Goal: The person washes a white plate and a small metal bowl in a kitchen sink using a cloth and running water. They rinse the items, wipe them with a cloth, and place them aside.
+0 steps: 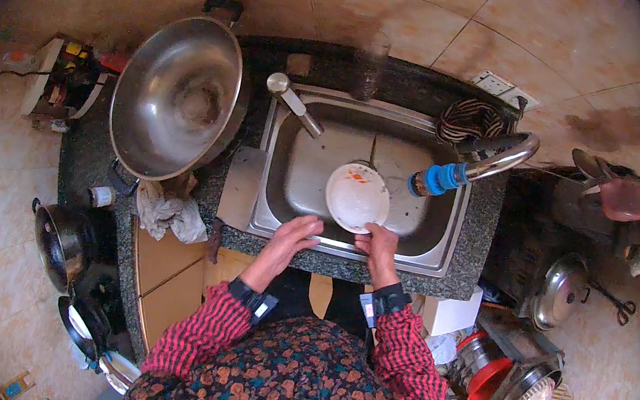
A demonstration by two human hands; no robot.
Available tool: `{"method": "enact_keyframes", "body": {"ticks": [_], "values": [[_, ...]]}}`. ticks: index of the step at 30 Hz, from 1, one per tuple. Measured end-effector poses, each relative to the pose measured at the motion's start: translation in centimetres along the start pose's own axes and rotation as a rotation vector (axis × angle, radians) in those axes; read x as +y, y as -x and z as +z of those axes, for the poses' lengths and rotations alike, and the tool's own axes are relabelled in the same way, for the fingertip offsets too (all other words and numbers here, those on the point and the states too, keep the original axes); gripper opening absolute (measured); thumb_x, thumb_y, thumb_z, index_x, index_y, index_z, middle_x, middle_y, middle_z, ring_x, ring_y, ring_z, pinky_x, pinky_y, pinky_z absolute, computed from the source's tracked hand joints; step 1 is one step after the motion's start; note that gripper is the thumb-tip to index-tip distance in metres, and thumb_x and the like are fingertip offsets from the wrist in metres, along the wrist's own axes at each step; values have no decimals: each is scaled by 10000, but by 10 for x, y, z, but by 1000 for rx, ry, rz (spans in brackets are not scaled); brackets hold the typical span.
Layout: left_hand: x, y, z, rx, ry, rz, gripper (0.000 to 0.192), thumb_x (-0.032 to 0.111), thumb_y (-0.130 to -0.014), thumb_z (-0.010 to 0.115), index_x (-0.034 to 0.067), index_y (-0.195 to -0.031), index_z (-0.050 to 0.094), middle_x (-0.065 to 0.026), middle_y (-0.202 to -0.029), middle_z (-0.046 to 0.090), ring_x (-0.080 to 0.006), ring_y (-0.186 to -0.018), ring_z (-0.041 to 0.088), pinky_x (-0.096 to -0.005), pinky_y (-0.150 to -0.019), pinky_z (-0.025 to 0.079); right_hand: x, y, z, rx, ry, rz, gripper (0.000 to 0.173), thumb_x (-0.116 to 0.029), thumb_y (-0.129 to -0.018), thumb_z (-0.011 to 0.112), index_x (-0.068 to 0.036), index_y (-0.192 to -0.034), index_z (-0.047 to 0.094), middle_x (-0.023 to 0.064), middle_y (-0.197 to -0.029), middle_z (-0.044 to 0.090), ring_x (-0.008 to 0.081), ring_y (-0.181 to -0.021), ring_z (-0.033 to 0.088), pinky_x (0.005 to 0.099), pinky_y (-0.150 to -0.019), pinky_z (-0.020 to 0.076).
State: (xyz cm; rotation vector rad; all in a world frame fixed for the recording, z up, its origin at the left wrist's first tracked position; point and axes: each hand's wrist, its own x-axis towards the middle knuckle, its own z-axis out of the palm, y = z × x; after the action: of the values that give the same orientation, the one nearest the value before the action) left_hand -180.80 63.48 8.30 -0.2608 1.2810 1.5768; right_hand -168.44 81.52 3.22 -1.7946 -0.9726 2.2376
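A white plate or shallow bowl [357,199] with an orange-red mark near its far rim is held tilted over a stainless steel sink [312,165]. My right hand [380,248] grips its near rim. Just left of it, above the sink's front edge, is my left hand [293,239], its fingers apart and holding nothing. A curved chrome faucet [504,155] with a blue fitting at its spout reaches in from the right. A kitchen knife or cleaver [242,189] with a broad blade lies at the sink's left edge.
A large steel wok [177,100] stands left of the sink, with a crumpled cloth [171,210] beside it. Behind are a clear glass or bottle [369,66] and a striped coiled cloth [471,122]. Dark pans [58,249] sit far left; a metal lid [560,292] is at right.
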Motion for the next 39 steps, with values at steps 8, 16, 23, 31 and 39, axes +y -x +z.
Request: {"method": "enact_keyframes", "body": {"ticks": [8, 16, 23, 31, 39], "values": [[6, -17, 3, 8, -8, 109, 447, 233, -879, 662, -54, -1205, 554, -109, -1133, 637, -184, -1026, 612, -333, -920, 477, -3, 39, 20, -341, 27, 31, 337, -223, -906, 633, 79, -1054, 619, 132, -868, 677, 172, -662, 664, 246, -568, 565], [55, -3, -36, 215, -225, 159, 539, 268, -832, 701, -46, -1236, 529, -103, -1144, 626, -179, -1023, 606, -321, -913, 462, 29, -48, 17, -565, 787, -378, 437, -372, -921, 589, 35, -1079, 584, 178, -904, 672, 250, -781, 677, 353, -678, 562], [57, 14, -40, 244, -114, 218, 478, 234, -853, 668, -38, -1223, 533, -89, -1123, 627, -170, -1007, 597, -313, -920, 443, 56, -127, 77, -87, 1143, -690, 247, -197, -812, 579, 28, -906, 619, 240, -908, 653, 374, -872, 638, 456, -720, 522], [57, 29, -57, 274, -142, 186, 433, 170, -808, 677, -37, -1179, 592, -50, -1053, 645, -109, -904, 574, -241, -793, 425, 46, -153, 101, 110, 1379, -549, 246, -259, -800, 574, -59, -842, 711, 187, -923, 680, 345, -891, 661, 459, -735, 536], [58, 33, -59, 215, -93, 150, 513, 181, -813, 689, -35, -1254, 539, -61, -1107, 642, -117, -981, 587, -261, -865, 443, 85, -206, 84, 12, 1495, -494, 268, -240, -826, 548, -62, -930, 719, 179, -908, 692, 335, -885, 658, 440, -749, 543]]}}
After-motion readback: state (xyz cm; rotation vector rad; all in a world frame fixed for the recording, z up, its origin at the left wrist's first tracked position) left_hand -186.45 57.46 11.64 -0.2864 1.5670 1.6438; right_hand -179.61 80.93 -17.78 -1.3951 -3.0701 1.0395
